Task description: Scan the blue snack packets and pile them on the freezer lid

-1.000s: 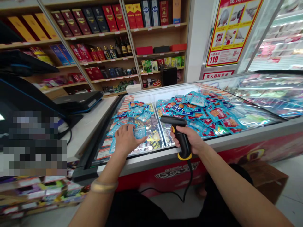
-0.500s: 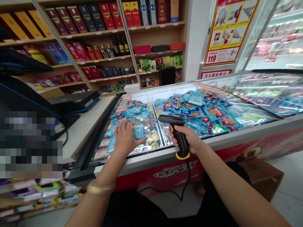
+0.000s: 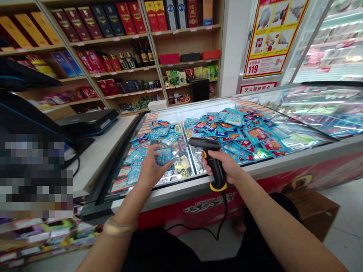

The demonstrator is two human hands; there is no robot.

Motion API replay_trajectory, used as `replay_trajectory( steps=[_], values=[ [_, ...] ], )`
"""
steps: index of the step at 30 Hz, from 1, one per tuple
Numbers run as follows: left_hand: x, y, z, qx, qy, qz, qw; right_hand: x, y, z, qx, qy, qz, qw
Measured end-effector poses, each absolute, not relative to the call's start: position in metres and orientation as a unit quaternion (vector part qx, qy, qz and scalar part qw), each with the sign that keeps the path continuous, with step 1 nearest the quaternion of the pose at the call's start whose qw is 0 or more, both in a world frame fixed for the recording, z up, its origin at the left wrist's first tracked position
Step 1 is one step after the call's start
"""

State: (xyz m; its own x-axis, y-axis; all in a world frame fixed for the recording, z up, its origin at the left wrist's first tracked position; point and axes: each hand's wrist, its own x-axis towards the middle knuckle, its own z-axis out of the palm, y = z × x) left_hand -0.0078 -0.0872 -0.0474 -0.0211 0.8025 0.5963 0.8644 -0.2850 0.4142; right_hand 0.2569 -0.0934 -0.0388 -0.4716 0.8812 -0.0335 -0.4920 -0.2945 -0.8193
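Note:
My left hand (image 3: 151,168) is closed on a small light-blue snack packet (image 3: 163,155), lifted just above the glass lid of a chest freezer (image 3: 198,185). My right hand (image 3: 227,166) grips the handle of a black barcode scanner (image 3: 211,158) with yellow trim, its head pointing left toward the packet. A smaller spread of blue packets (image 3: 153,139) lies on the glass by my left hand. A big heap of blue and red packets (image 3: 238,132) is piled to the right of the scanner.
A white counter (image 3: 107,147) with a black till and cables stands at the left. Wooden shelves (image 3: 127,49) of boxed goods and bottles fill the back wall. A second glass freezer (image 3: 317,109) extends right. A cardboard box (image 3: 312,211) sits on the floor.
My left hand has picked a blue packet off the glass and raised it, turning it toward the scanner. The scanner hand has barely shifted.

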Motion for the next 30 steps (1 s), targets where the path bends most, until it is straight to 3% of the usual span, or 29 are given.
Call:
replay_trajectory(
  steps=[6, 9, 15, 22, 30],
  values=[
    [-0.006, -0.087, -0.046, -0.645, -0.574, -0.464, -0.197, 0.258, -0.095, -0.037, -0.251, -0.403, 0.77, 0.426],
    [-0.003, -0.087, -0.043, -0.623, -0.578, -0.464, -0.25, 0.259, -0.096, -0.037, -0.249, -0.426, 0.772, 0.401],
    [0.002, -0.089, -0.041, -0.617, -0.565, -0.487, -0.25, 0.26, -0.095, -0.039, -0.231, -0.469, 0.771, 0.363],
    [0.006, -0.088, -0.044, -0.691, -0.569, -0.419, -0.154, 0.259, -0.096, -0.037, -0.238, -0.475, 0.773, 0.347],
    [0.006, -0.087, -0.047, -0.709, -0.575, -0.383, -0.14, 0.259, -0.095, -0.04, -0.243, -0.487, 0.764, 0.347]
  ],
)
